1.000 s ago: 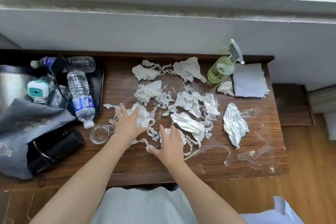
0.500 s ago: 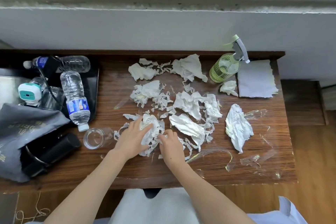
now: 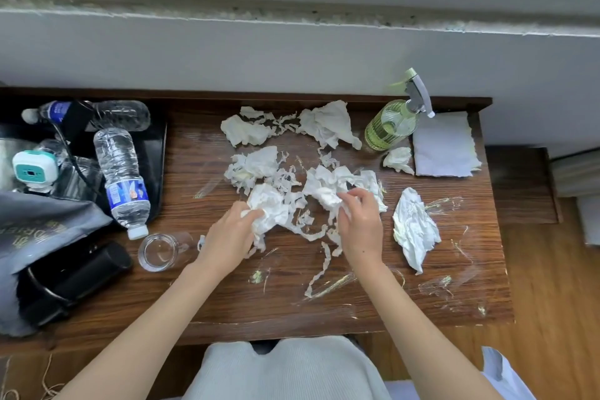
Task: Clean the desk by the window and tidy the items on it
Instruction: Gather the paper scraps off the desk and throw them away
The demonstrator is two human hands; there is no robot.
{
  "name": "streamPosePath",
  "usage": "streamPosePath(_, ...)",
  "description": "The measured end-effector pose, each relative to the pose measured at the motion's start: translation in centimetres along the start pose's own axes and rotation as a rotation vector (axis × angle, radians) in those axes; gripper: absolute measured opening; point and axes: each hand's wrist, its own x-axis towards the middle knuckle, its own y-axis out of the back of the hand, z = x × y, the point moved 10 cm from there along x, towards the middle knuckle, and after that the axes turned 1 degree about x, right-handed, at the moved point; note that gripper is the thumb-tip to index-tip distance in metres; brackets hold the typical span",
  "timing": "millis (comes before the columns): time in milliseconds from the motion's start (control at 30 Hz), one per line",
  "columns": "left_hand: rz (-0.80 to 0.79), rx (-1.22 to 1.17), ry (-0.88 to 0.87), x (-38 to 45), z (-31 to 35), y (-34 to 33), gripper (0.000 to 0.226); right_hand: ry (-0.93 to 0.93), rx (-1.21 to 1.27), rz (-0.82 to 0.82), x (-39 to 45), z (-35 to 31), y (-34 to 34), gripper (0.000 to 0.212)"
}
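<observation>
Torn and crumpled white tissue lies scattered over the middle of the wooden desk (image 3: 227,299). My left hand (image 3: 229,235) grips a bunched wad of tissue (image 3: 272,204) near the desk's centre. To its right, my right hand (image 3: 358,224) pinches another clump of tissue (image 3: 328,188). A long torn strip (image 3: 319,273) trails toward the front edge. One larger crumpled piece (image 3: 414,227) lies apart on the right. Further wads (image 3: 246,133) sit near the back edge.
A green spray bottle (image 3: 393,123) and a flat white cloth (image 3: 444,146) stand at the back right. A small glass (image 3: 156,252) sits beside my left hand. Two water bottles (image 3: 121,172), a black tray and a grey bag (image 3: 35,224) crowd the left.
Both hands have gathered tissue. The left hand closed on a wad and the right hand moved right and up to a second clump. The camera shifted slightly.
</observation>
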Motion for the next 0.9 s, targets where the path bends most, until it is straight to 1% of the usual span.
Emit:
streamPosePath(67,0.081,-0.054,-0.017,1.1,0.8,2.4,0.042,0.038,-0.023,0.07,1.2,-0.1,1.5,0.028)
streamPosePath(167,0.186,-0.059,-0.072,3.0,2.2,5.2,0.038,0.126,-0.094,0.159,2.6,-0.4,3.0,0.031)
streamPosePath(233,0.212,-0.006,-0.091,4.6,2.6,6.0,0.039,0.165,-0.165,0.169,3.4,-0.2,2.6,0.032)
streamPosePath(267,0.195,0.035,-0.077,5.4,2.5,5.8,0.042,0.175,-0.199,0.144,3.8,-0.1,1.9,0.034)
streamPosePath(300,0.163,0.084,-0.052,6.2,2.1,5.4,0.046,0.174,-0.221,0.064,4.1,0.3,0.5,0.036)
streamPosePath(333,0.121,0.141,-0.03,7.0,1.6,4.7,0.051,0.155,-0.233,-0.081,4.2,1.0,-1.5,0.042)
streamPosePath(400,0.01,0.246,-0.009,8.2,0.8,3.0,0.063,0.098,-0.287,-0.479,2.8,2.8,-6.0,0.064)
streamPosePath(433,-0.038,0.268,-0.002,8.5,0.4,2.2,0.066,0.091,-0.31,-0.608,1.8,3.4,-7.4,0.074)
streamPosePath(467,-0.062,0.275,0.003,8.7,0.1,1.7,0.068,0.103,-0.307,-0.643,1.2,3.7,-7.8,0.078)
streamPosePath(500,-0.053,0.27,-0.001,8.6,0.0,1.7,0.068,0.109,-0.283,-0.617,1.0,3.7,-7.5,0.08)
streamPosePath(567,0.061,0.247,-0.056,8.4,0.4,2.6,0.065,0.101,-0.253,-0.471,1.3,3.7,-5.6,0.083)
streamPosePath(633,0.156,0.237,-0.143,8.3,1.1,3.3,0.067,0.069,-0.27,-0.357,1.6,4.4,-4.4,0.092)
streamPosePath(667,0.135,0.236,-0.165,8.6,1.2,3.2,0.072,0.047,-0.283,-0.349,1.6,4.9,-4.3,0.098)
streamPosePath(700,0.073,0.24,-0.166,9.0,1.2,2.6,0.079,0.021,-0.303,-0.375,1.7,5.5,-4.6,0.104)
streamPosePath(767,-0.087,0.27,-0.147,9.9,0.9,1.1,0.095,-0.036,-0.356,-0.489,1.7,6.8,-6.0,0.112)
streamPosePath(833,-0.21,0.315,-0.143,10.2,0.6,-0.3,0.102,-0.045,-0.415,-0.563,1.5,7.5,-7.2,0.114)
streamPosePath(900,-0.267,0.371,-0.146,10.2,0.3,-1.3,0.103,-0.011,-0.457,-0.558,1.5,7.4,-7.8,0.108)
